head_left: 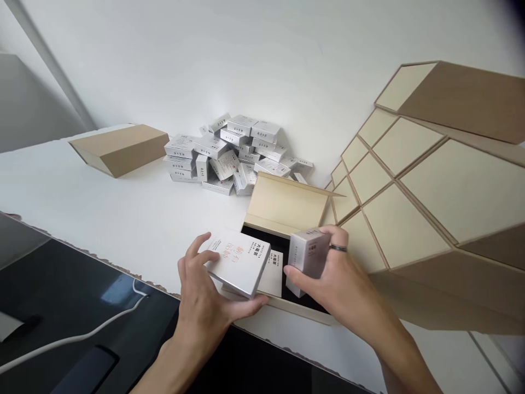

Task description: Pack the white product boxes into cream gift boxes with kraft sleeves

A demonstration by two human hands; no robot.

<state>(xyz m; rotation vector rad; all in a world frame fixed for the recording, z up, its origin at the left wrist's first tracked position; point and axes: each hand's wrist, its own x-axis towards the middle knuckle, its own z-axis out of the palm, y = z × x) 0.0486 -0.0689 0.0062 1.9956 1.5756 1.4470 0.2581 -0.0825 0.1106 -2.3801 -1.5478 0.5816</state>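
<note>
My left hand grips a small white box with red characters on its top, held tilted over the left end of an open kraft gift box with a black inside. My right hand, a dark ring on one finger, holds a second small white box upright over the black interior. Another white box lies flat inside, between my hands. The gift box's lid stands open behind.
A pile of several small white boxes sits at the back of the white table. A closed kraft box lies at the back left. Stacked open kraft boxes fill the right. A dark surface with a white cable lies at the near left.
</note>
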